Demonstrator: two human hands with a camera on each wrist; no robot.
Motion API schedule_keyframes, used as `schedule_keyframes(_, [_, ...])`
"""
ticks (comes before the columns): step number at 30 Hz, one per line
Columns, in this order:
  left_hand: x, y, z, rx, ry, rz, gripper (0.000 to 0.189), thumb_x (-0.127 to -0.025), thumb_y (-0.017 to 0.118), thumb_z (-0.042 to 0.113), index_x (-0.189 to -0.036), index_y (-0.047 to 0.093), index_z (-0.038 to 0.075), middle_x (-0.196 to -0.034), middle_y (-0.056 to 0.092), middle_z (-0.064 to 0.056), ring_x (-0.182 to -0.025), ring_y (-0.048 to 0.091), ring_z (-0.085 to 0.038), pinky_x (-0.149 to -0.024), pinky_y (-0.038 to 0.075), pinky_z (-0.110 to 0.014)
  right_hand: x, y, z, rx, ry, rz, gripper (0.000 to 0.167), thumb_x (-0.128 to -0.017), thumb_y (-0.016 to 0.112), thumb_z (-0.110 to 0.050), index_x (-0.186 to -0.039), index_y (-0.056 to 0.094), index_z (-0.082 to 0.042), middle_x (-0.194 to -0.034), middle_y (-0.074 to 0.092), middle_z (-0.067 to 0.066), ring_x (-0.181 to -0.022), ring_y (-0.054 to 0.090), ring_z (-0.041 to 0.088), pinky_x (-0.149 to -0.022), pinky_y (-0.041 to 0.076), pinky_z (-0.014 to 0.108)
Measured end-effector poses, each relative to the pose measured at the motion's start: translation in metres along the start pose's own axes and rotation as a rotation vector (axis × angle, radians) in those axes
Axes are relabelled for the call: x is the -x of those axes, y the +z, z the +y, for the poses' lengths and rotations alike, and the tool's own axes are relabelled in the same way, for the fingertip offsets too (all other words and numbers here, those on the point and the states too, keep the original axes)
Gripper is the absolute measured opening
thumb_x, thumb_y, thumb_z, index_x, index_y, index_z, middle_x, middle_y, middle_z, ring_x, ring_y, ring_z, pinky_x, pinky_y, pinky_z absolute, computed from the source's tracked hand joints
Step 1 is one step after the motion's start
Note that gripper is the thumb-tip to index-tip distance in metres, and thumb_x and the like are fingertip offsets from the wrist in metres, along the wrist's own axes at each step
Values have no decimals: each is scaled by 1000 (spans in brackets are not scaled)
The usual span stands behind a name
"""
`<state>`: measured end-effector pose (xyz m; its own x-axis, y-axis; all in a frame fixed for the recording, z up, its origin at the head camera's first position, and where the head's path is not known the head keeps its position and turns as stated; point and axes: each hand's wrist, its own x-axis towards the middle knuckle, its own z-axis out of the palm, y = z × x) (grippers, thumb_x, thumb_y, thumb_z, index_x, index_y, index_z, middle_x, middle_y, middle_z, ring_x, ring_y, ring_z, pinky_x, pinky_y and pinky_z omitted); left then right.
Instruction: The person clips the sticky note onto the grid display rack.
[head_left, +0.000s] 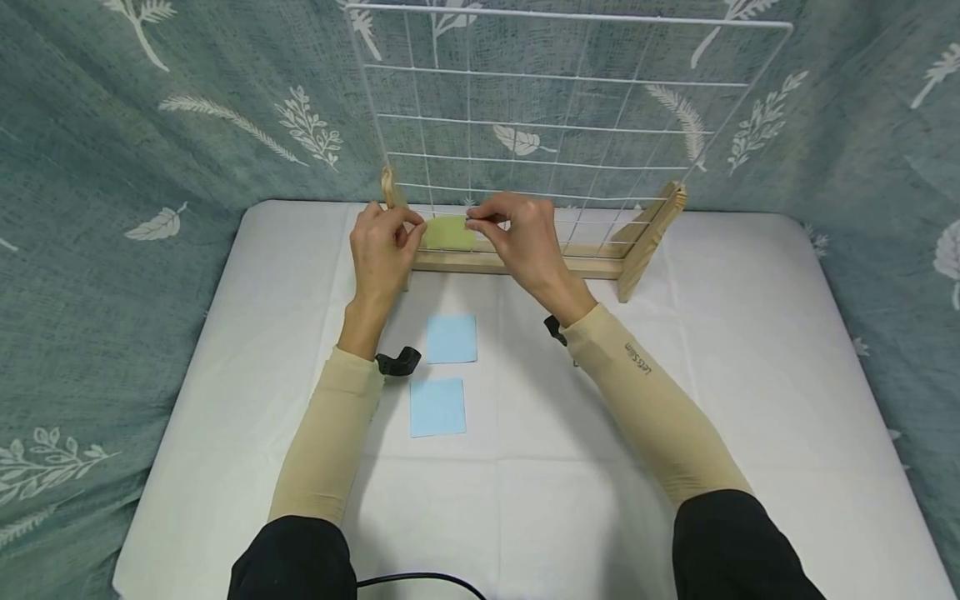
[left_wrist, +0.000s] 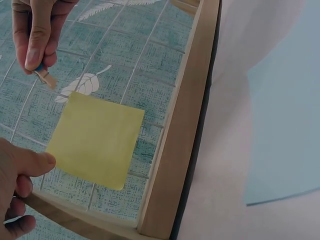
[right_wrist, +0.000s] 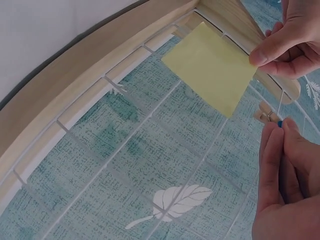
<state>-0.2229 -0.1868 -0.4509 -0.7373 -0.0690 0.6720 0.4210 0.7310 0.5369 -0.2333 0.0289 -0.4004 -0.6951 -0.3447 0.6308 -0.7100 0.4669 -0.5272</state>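
My left hand [head_left: 381,250] pinches a yellow-green square paper note [left_wrist: 97,140] by one edge between thumb and finger. The note lies against the lower left part of a white wire grid [head_left: 570,16], near its wooden base [head_left: 450,262]. Between the thumb and fingers of my right hand [head_left: 528,246] is a small wooden clothespin [right_wrist: 265,114] with a blue end. In both wrist views the clothespin's tip points toward the note's upper edge, with a small gap between them. The clothespin is barely visible in the head view.
Two light blue square notes [head_left: 452,339] lie on the white-covered table [head_left: 750,375], one nearer the grid than the other. A slanted wooden foot [head_left: 652,242] supports the grid on the right. Patterned green cloth [head_left: 90,250] hangs behind, and a black cable [head_left: 420,575] crosses the front.
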Motion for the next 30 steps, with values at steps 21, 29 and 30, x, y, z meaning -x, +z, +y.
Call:
schedule_keyframes(21, [1,5,1,-11,-7,46,7,-88,84,6,-86,79,2,-53,50,-9,-71,45,-31,-68,41,-45,-7,21,3,67,-4,21,9,-89,83,-8,-94,82,-1,-91,80,13,-74,75,24,-69,60,34])
schedule_keyframes(29, [1,6,-1,-13,-4,42,7,-89,84,7,-87,80,2,-53,51,-9,-71,45,-31,-69,41,-44,-4,32,9,192,-99,76,8,-89,82,-11,-92,81,-4,-89,80,10,-76,74,25,-66,58,37])
schedule_keyframes(30, [1,6,-1,-15,-4,43,7,-90,84,8,-87,80,2,-53,51,-9,-71,45,-31,-70,41,-45,-4,34,10,198,-104,81,7,-89,82,-11,-91,81,-4,-89,80,9,-76,75,25,-66,58,38])
